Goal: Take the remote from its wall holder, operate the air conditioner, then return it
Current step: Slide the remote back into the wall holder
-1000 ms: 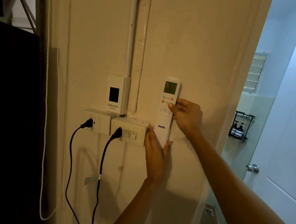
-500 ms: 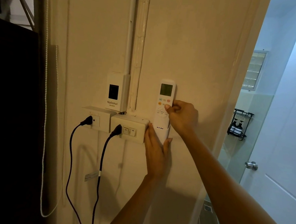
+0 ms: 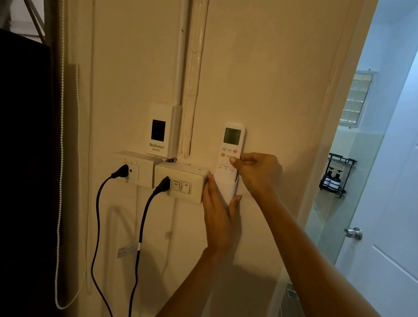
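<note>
The remote (image 3: 229,157) stands upright, display topmost, apparently seated in its holder (image 3: 228,190).

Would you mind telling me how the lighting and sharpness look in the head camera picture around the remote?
In the head view, the wall is dim and warm yellow, while the bathroom doorway at right is brighter and bluish; the remote is sharp enough to show its screen, though button labels stay illegible; both forearms cast soft shadows on the wall below; straight edges bow slightly from the wide-angle lens.
</note>
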`<control>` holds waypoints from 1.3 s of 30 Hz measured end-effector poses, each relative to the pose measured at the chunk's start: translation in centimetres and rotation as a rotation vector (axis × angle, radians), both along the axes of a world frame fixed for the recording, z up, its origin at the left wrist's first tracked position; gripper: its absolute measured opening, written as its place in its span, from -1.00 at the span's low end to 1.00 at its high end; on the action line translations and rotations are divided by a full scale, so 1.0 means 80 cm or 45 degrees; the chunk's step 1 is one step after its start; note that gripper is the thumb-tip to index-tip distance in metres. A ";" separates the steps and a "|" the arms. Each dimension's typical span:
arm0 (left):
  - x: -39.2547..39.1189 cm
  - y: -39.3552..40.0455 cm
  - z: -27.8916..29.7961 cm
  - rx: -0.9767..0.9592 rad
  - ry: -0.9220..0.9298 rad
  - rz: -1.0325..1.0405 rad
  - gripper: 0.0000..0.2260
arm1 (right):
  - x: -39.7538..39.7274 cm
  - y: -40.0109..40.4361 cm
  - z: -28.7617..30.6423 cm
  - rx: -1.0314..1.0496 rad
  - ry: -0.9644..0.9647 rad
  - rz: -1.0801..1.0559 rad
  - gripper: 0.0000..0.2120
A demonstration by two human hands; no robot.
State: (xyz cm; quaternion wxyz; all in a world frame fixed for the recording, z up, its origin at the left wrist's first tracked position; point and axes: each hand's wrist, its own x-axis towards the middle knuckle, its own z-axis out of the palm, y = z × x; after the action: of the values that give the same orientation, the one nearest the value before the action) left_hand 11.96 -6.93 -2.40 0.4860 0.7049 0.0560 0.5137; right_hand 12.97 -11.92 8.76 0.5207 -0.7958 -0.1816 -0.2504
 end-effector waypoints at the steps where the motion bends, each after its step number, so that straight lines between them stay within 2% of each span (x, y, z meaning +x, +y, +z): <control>1: 0.000 0.000 0.000 -0.005 -0.003 -0.006 -0.34 | 0.000 -0.001 -0.002 0.011 0.008 0.013 -0.72; 13: -0.005 0.002 0.001 0.022 0.054 -0.035 -0.34 | 0.003 0.003 -0.009 -0.069 -0.013 -0.087 -0.74; 28: -0.003 0.005 0.002 -0.006 0.060 -0.081 -0.32 | 0.006 -0.004 -0.014 -0.148 -0.021 -0.090 -0.67; 36: -0.004 0.009 0.000 0.007 0.093 -0.111 -0.28 | -0.075 -0.056 -0.009 0.251 -0.138 -0.064 -0.72; 39: -0.009 0.009 0.001 0.010 0.084 -0.131 -0.28 | -0.141 -0.084 -0.043 0.311 -0.136 -0.009 -0.80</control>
State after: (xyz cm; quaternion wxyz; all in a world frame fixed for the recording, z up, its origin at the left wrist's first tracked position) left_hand 11.28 -6.19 -2.34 0.5067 0.7254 0.0337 0.4647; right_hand 1.69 -18.65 5.30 0.6025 -0.7126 -0.1741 -0.3145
